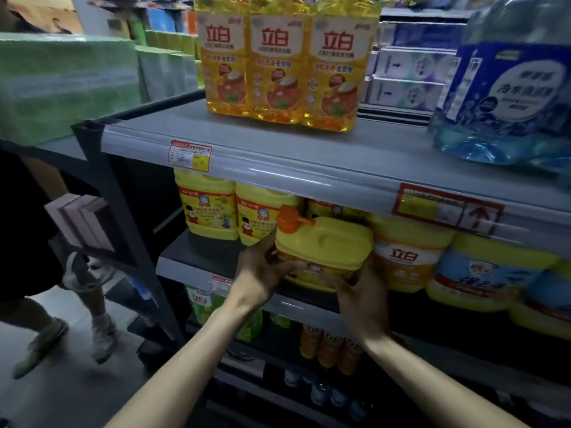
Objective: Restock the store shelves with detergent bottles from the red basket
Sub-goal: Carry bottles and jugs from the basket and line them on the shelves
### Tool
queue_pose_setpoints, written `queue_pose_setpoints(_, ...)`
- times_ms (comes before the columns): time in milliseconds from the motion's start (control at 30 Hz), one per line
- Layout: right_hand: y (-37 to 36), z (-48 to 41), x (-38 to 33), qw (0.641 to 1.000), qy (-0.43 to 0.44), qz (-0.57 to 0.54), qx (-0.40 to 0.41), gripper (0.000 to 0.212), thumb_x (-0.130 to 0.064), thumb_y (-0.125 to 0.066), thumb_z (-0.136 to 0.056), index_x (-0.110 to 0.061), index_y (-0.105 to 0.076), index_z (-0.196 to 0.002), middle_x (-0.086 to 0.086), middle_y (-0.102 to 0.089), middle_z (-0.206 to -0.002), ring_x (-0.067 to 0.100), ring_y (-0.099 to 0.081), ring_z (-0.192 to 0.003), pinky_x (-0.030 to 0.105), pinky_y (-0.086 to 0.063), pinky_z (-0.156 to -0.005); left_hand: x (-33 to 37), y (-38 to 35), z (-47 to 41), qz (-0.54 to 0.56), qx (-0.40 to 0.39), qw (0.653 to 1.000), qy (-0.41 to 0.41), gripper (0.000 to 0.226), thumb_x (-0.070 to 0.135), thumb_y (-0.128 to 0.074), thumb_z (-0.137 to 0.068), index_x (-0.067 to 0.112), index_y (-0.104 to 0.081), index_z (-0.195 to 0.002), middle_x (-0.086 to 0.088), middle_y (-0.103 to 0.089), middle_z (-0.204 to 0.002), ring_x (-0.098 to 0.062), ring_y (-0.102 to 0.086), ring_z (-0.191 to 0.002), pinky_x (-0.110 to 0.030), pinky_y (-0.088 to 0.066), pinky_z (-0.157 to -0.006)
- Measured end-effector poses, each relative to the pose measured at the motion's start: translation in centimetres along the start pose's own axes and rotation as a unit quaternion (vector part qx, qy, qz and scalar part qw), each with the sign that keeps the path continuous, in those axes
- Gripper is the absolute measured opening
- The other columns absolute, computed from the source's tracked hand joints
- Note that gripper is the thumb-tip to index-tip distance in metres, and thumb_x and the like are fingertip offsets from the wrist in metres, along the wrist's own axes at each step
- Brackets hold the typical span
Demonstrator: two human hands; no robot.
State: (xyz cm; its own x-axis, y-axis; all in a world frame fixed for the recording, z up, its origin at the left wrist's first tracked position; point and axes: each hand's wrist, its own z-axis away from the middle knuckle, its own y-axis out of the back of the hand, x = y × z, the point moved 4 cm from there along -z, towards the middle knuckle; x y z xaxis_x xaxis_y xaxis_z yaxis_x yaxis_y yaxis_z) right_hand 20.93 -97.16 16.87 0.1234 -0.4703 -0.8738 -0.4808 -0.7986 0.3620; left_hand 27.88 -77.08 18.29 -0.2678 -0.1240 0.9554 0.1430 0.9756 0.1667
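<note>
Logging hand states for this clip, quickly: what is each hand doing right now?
Left hand: grips the left side of the yellow detergent bottle.
Right hand: grips the same bottle at its lower right side.

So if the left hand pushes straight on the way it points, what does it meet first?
The left hand grips the orange-capped bottle; beyond it, probably the yellow bottle standing further back on the shelf, though depth is unclear.

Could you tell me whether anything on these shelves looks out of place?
Only the yellow jug with the orange cap: gripped by the left hand and right hand, it juts forward of its neighbours at the middle shelf's front edge. No spill or damage shows.
</note>
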Motion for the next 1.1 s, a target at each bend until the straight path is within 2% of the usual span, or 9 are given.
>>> queue_pose_setpoints(67, -0.2, -0.1, -0.3, 1.0, -0.003, 0.001, 0.004, 0.072, -0.024, -0.085, -0.09, -0.015, -0.049, -0.152, -0.002, -0.067, -0.139, 0.021, -0.063, -0.129, 0.041, -0.051, -0.107, -0.4, 0.0, -0.7, -0.014, 0.001, 1.0, 0.0, 0.076, 0.048, -0.094, -0.065, 0.025, -0.069, -0.133, 0.011, -0.079, -0.119, -0.015, -0.071, -0.119, -0.049, -0.059, -0.101)
queue_pose_setpoints(233, -0.4, -1.0, -1.1, 1.0, -0.004, 0.009, 0.006, 0.08, -0.044, -0.084, -0.087, -0.027, -0.044, -0.155, -0.008, -0.067, -0.142, 0.014, -0.064, -0.129, 0.038, -0.052, -0.107, -1.0, -0.1, -2.1, -0.048, -0.01, 0.999, 0.008, 0.059, 0.029, -0.093, -0.078, 0.024, -0.069, -0.132, 0.012, -0.079, -0.116, -0.007, -0.072, -0.114, -0.033, -0.06, -0.093)
queue_pose_setpoints(400, -0.8, -0.6, -0.3, 1.0, -0.009, 0.009, -0.01, 0.075, -0.068, -0.065, -0.092, -0.029, -0.046, -0.154, -0.009, -0.07, -0.136, 0.015, -0.07, -0.122, 0.045, -0.056, -0.105, -0.9, -0.2, -2.5, -0.074, -0.026, 0.997, 0.013, 0.038, 0.028, -0.085, -0.087, 0.029, -0.071, -0.121, 0.023, -0.075, -0.108, 0.013, -0.067, -0.105, -0.013, -0.055, -0.086)
queue_pose_setpoints(567, -0.8, 1.2, 0.2, 0.999, -0.031, -0.005, -0.008, 0.066, -0.041, -0.068, -0.102, -0.034, -0.039, -0.161, -0.02, -0.067, -0.129, -0.002, -0.062, -0.117, 0.031, -0.05, -0.104, -0.5, -0.5, -2.3, -0.093, -0.049, 0.994, 0.02, 0.05, 0.043, -0.078, -0.093, 0.023, -0.066, -0.137, 0.012, -0.075, -0.123, 0.001, -0.068, -0.111, -0.025, -0.056, -0.097)
queue_pose_setpoints(767, -0.7, 2.2, 2.3, 0.994, -0.089, -0.041, -0.046, 0.073, -0.026, -0.07, -0.102, -0.03, -0.033, -0.166, -0.012, -0.06, -0.148, 0.011, -0.059, -0.134, 0.044, -0.047, -0.116, -2.1, -0.3, -0.9, -0.152, -0.092, 0.981, 0.078, 0.065, 0.062, -0.074, -0.083, 0.025, -0.066, -0.136, 0.007, -0.076, -0.123, -0.016, -0.068, -0.119, -0.039, -0.055, -0.103)
queue_pose_setpoints(867, -0.7, 3.1, 2.9, 0.985, -0.12, -0.085, -0.09, 0.073, -0.012, -0.068, -0.103, -0.029, -0.034, -0.165, -0.019, -0.056, -0.152, 0.005, -0.055, -0.14, 0.044, -0.044, -0.121, -3.0, 0.2, -0.4, -0.113, -0.093, 0.983, 0.109, 0.063, 0.056, -0.079, -0.077, 0.024, -0.072, -0.132, 0.01, -0.075, -0.122, -0.014, -0.066, -0.124, -0.039, -0.052, -0.109)
queue_pose_setpoints(933, -0.7, 3.6, 3.1, 0.98, -0.133, -0.103, -0.105, 0.074, -0.011, -0.067, -0.103, -0.032, -0.033, -0.165, -0.018, -0.053, -0.157, 0.005, -0.052, -0.143, 0.043, -0.043, -0.122, -3.7, 0.2, -0.3, -0.107, -0.091, 0.984, 0.108, 0.065, 0.063, -0.077, -0.067, 0.039, -0.072, -0.127, 0.015, -0.075, -0.12, -0.011, -0.066, -0.123, -0.039, -0.053, -0.109)
queue_pose_setpoints(1000, -1.0, 3.9, 3.1, 0.977, -0.141, -0.118, -0.106, 0.076, -0.011, -0.067, -0.103, -0.035, -0.032, -0.165, -0.018, -0.05, -0.159, 0.007, -0.048, -0.146, 0.041, -0.041, -0.123, -4.2, 0.1, -0.5, -0.1, -0.09, 0.986, 0.103, 0.049, 0.065, -0.073, -0.064, 0.058, -0.071, -0.112, 0.02, -0.076, -0.118, -0.008, -0.068, -0.12, -0.042, -0.054, -0.108)
queue_pose_setpoints(1100, -1.6, 4.3, 3.4, 0.979, -0.142, -0.106, -0.104, 0.08, -0.012, -0.07, -0.102, -0.044, -0.03, -0.164, -0.029, -0.05, -0.152, 0.008, -0.048, -0.146, 0.04, -0.042, -0.121, -4.2, -0.2, -1.0, -0.069, -0.096, 0.988, 0.095, 0.044, 0.051, -0.079, -0.074, 0.052, -0.072, -0.118, 0.021, -0.077, -0.12, -0.006, -0.067, -0.122, -0.045, -0.053, -0.111)
